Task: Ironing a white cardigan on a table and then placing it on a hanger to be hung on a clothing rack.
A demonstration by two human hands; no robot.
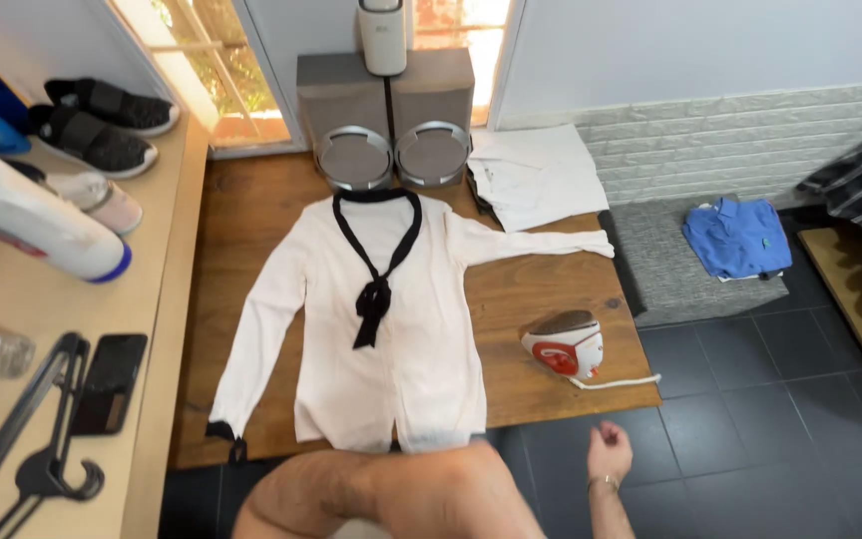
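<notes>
While right hand point(610, 449) hangs half-curled, grip empty, near red-and-white iron point(564, 346), pale blouse point(386, 319) flat, left hand unseen.

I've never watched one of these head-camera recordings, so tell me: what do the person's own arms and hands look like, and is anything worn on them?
Only the right hand and its forearm show, at the bottom edge. Both are bare, with no sleeve and no glove. A thin bracelet circles the wrist. The left hand is out of view.

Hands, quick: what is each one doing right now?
Left hand: not in view.
Right hand: loosely curled, holding nothing, below the table edge near the iron.
</notes>
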